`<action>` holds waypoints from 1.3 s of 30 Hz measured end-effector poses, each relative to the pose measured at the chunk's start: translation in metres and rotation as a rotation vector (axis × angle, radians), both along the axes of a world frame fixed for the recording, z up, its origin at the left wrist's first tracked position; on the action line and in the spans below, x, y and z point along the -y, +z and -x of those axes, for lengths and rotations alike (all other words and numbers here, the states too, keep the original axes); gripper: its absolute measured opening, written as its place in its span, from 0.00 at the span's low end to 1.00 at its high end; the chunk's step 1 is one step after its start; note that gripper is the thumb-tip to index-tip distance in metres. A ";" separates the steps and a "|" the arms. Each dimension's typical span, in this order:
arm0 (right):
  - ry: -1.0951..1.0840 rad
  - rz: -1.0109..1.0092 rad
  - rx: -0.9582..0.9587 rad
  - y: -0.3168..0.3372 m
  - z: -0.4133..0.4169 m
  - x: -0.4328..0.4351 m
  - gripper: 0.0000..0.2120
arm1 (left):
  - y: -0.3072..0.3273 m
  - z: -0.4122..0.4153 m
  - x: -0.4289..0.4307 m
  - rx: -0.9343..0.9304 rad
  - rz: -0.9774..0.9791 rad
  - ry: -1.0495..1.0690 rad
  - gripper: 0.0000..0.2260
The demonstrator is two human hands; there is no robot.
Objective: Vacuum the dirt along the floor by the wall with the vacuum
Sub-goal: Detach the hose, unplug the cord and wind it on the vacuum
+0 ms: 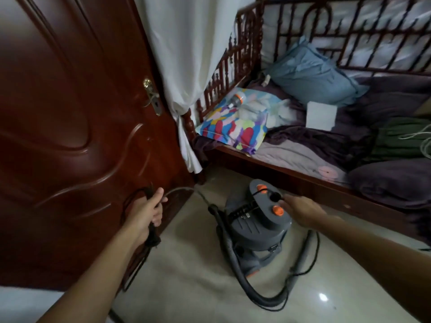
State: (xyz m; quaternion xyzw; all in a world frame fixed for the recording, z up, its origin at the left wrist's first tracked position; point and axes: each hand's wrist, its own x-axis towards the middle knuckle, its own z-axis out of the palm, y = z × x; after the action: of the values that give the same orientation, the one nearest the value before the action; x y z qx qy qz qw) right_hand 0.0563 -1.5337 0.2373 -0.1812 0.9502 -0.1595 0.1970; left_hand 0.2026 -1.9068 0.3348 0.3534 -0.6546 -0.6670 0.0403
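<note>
A grey canister vacuum (254, 227) with orange knobs stands on the pale tiled floor (186, 276) between a door and a bed. Its dark hose (235, 264) leaves the front and loops over the floor to the right. My left hand (145, 214) is closed around a bundle of black power cord (152, 238), whose plug end hangs below my fist in front of the door. My right hand (300, 209) reaches over the vacuum's top, fingers spread near the black handle, holding nothing.
A dark red wooden door (70, 124) fills the left side. A white curtain (186, 66) hangs beside it. A wooden bed (303, 180) with pillows and bedding runs along the right. A black cable (314, 259) lies on the floor behind the vacuum.
</note>
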 end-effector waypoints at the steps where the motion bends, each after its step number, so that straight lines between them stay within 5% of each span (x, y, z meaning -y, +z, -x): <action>1: 0.073 -0.012 -0.035 0.011 -0.008 0.015 0.14 | -0.004 0.008 -0.001 0.003 0.017 -0.050 0.14; 8: 0.486 -0.063 -0.166 0.087 -0.027 0.070 0.13 | -0.023 0.057 -0.034 0.019 -0.032 -0.256 0.11; 13: 0.560 0.075 -0.193 0.101 -0.015 0.080 0.12 | -0.026 0.090 -0.072 0.001 -0.173 -0.339 0.11; 21: 0.264 0.517 -0.174 0.097 0.045 0.056 0.14 | -0.026 0.141 -0.090 0.021 -0.121 -0.620 0.12; 26: 0.044 0.310 -0.073 0.069 0.082 0.012 0.06 | -0.025 0.183 -0.059 -0.016 -0.032 -0.482 0.11; 28: -0.184 0.207 0.039 0.039 0.091 -0.032 0.09 | -0.026 0.197 -0.023 -0.036 -0.007 -0.410 0.10; 32: -0.854 0.414 0.219 -0.014 0.076 -0.087 0.14 | -0.043 0.227 0.025 0.003 0.154 -0.507 0.10; 35: -1.007 0.378 0.053 -0.032 0.069 -0.073 0.16 | -0.062 0.256 0.044 0.088 0.339 -0.612 0.12; 39: -0.919 0.205 -0.224 -0.021 0.047 -0.034 0.08 | -0.071 0.300 0.091 0.065 0.519 -0.508 0.18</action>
State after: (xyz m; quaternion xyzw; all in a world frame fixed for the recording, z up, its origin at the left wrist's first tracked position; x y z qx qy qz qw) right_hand 0.0093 -1.4998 0.2159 0.2227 0.9267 -0.3022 -0.0162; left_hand -0.0974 -1.9979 0.2642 0.1787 -0.8699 -0.4559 -0.0593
